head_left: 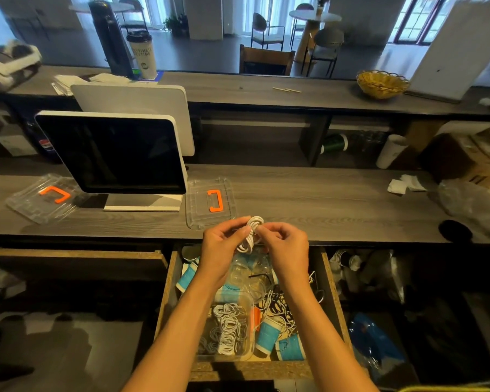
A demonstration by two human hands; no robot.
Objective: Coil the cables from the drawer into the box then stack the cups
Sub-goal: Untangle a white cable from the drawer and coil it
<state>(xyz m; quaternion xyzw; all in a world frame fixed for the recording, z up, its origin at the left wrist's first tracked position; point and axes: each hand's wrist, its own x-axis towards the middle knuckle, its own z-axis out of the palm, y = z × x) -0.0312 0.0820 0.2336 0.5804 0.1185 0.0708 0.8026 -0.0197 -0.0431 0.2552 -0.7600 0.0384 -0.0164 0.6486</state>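
Observation:
A white cable [251,234], wound into a small coil, hangs between both hands above the open drawer [164,295]. My left hand [221,244] pinches the coil from the left. My right hand [285,244] pinches its top from the right. Below, a clear plastic box [245,304] in the drawer holds several coiled white cables [228,326]. Loose black and white cables [277,306] lie tangled to its right. Blue paper cups [268,335] and clear plastic cups [248,274] lie scattered in the drawer.
On the wooden counter [323,205] lie two clear lids with orange handles [215,200] [54,193]. A dark monitor [112,154] stands at the left. Crumpled tissue [405,183] and a plastic bag [475,205] sit at the right.

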